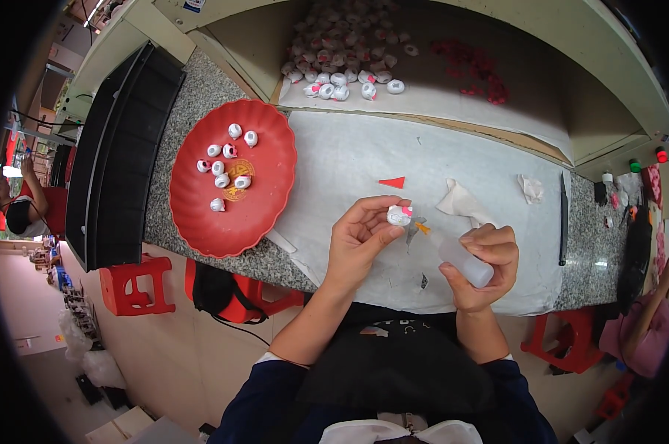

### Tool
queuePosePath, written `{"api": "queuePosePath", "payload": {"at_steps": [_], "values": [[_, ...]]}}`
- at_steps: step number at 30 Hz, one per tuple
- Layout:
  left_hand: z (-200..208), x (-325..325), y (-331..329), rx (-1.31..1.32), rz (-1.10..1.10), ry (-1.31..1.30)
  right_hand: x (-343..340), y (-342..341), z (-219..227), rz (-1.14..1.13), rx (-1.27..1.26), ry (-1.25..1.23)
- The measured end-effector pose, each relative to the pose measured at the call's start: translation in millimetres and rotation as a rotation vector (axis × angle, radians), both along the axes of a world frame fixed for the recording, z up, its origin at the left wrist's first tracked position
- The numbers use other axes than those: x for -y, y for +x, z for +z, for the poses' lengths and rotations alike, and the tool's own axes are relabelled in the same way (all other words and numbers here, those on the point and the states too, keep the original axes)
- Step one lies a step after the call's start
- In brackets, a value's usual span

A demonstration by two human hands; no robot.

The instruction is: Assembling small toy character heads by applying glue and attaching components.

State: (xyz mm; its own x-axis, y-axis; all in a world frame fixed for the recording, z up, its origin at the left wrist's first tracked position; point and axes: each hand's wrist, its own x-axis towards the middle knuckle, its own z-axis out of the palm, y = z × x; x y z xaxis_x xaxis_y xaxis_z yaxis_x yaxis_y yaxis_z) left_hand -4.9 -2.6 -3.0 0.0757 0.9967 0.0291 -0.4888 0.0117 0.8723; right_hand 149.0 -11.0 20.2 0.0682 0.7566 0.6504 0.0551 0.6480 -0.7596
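Between the thumb and fingers of my left hand (364,231) is a small white figurine head (399,215) with a pink bow. My right hand (487,265) is wrapped round a translucent squeeze bottle (464,260), tilted so that its orange nozzle tip (422,227) points at the head. A small gap shows between tip and head. Just beyond my left hand, a red pointed cap (392,182) lies on the white paper (334,163). Crumpled tissue (460,201) rests on the paper beyond the bottle.
At the left stands a red scalloped plate (268,214) with several white heads, beside black trays (120,163). The shelf ahead carries many more heads (338,79) and a pile of pink pieces (482,70). A black pen-like tool (563,222) lies at the right. Other people are at both sides.
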Motion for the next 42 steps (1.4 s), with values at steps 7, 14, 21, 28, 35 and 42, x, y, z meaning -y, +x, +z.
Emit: {"api": "queuePosePath", "payload": {"at_steps": [7, 14, 21, 28, 35, 42], "values": [[-0.1, -0.2, 0.3, -0.015, -0.031, 0.029, -1.4, -0.2, -1.2, 0.056, -0.030, 0.066], [0.8, 0.4, 0.9, -0.024, -0.015, 0.012, -0.4, 1.6, -1.8, 0.076, -0.024, 0.058], [-0.8, 1.8, 2.1, -0.068, -0.040, 0.042, -0.5, 1.0, -1.7, 0.045, 0.002, 0.061], [-4.1, 2.6, 4.5, -0.269, 0.047, 0.129, -2.5, -0.9, -0.7, 0.064, 0.027, 0.080], [-2.2, 0.1, 5.9, -0.333, 0.061, 0.160, 0.7, 5.3, 1.0, 0.057, 0.059, -0.002], [1.9, 1.6, 2.9, -0.207, 0.087, 0.073, -10.9, 25.5, 6.7, 0.010, -0.087, -0.205]]}}
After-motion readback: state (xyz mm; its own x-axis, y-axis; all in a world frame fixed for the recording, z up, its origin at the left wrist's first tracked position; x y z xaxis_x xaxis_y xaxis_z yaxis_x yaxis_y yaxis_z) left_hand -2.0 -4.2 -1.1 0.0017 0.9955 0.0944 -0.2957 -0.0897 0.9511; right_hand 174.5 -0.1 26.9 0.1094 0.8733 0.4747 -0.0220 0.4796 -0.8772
